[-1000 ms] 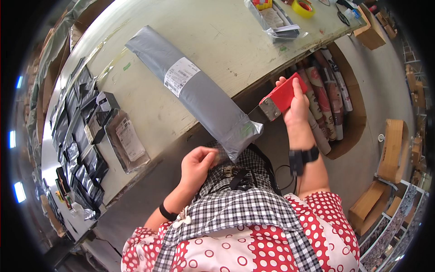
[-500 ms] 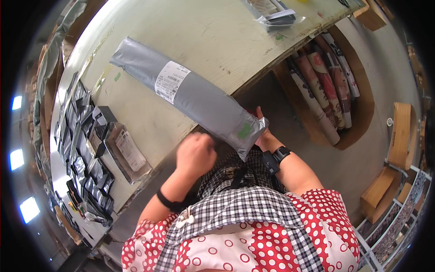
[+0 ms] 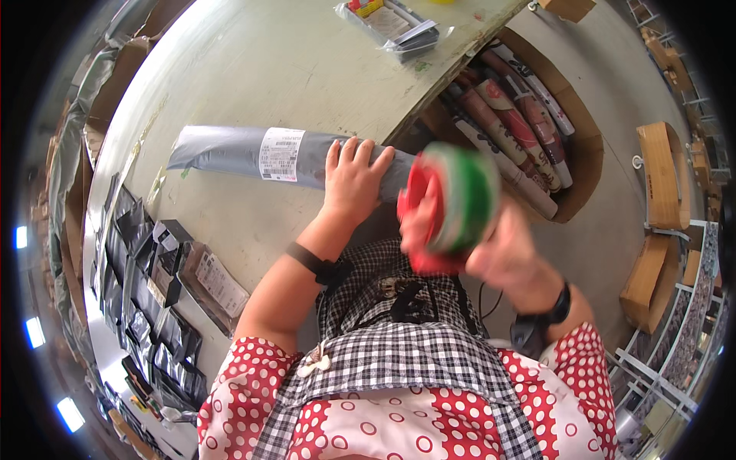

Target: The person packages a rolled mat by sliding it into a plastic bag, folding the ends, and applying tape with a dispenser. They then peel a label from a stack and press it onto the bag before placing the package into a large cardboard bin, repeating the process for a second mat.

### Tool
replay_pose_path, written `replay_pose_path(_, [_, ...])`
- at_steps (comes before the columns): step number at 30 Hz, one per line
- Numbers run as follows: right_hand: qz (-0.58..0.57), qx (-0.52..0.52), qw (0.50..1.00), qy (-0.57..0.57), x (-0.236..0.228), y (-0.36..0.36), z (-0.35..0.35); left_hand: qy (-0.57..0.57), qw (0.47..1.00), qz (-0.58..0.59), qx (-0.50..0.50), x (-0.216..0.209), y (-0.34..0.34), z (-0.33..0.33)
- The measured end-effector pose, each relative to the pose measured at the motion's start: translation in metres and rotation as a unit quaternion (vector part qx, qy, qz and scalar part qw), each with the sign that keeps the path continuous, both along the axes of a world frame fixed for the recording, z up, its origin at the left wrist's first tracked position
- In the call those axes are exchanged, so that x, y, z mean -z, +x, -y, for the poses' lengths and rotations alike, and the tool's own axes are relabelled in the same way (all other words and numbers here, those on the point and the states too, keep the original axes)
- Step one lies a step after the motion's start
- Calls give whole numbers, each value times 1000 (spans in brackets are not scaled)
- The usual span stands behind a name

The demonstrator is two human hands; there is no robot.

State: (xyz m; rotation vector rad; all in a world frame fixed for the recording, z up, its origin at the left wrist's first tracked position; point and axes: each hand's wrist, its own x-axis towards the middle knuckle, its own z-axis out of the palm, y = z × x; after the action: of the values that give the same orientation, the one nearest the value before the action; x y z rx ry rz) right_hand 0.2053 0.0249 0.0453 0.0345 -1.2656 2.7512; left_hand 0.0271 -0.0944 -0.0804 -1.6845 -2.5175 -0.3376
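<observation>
A long grey plastic-wrapped parcel (image 3: 222, 149) with a white label (image 3: 281, 155) lies across the pale table, its right end by the table edge. My left hand (image 3: 354, 182) rests on top of it with fingers spread, just right of the label. A red tape dispenser (image 3: 415, 241) carrying a roll of green tape (image 3: 474, 195) is in my right hand (image 3: 510, 245), over the parcel's right end. Motion smears both hand and dispenser, and the dispenser hides that end of the parcel. Whether tape touches the parcel I cannot tell.
Rolled patterned sheets (image 3: 514, 123) stand in an open cardboard box (image 3: 586, 169) beside the table (image 3: 268, 77). A clear bag of small items (image 3: 395, 27) lies at the far edge. Black plastic packages (image 3: 126, 261) and a labelled clear-wrapped pack (image 3: 215, 284) are at left. A metal rack (image 3: 675, 376) is at right.
The parcel has turned to lie more level on the table. My left hand has gone from a loose fist to flat on it. My right hand has left the parcel's end and now holds the tape dispenser.
</observation>
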Motion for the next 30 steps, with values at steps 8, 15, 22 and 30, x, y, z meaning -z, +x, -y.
replay_pose_path(8, [-69, 301, 783, 540, 112, -108, -70, 4, 1000, -10, 26, -3, 9, 3])
replay_pose_path(15, [-53, 241, 738, 628, 123, -72, -119, -12, 992, 97, 85, -35, 26, -28])
replay_pose_path(22, [7, 253, 523, 814, 78, -79, -222, -192, 955, 212, 83, -22, 31, -76])
replay_pose_path(30, [196, 111, 366, 903, 86, -226, -381, 164, 899, 113, -391, 1, 34, 52])
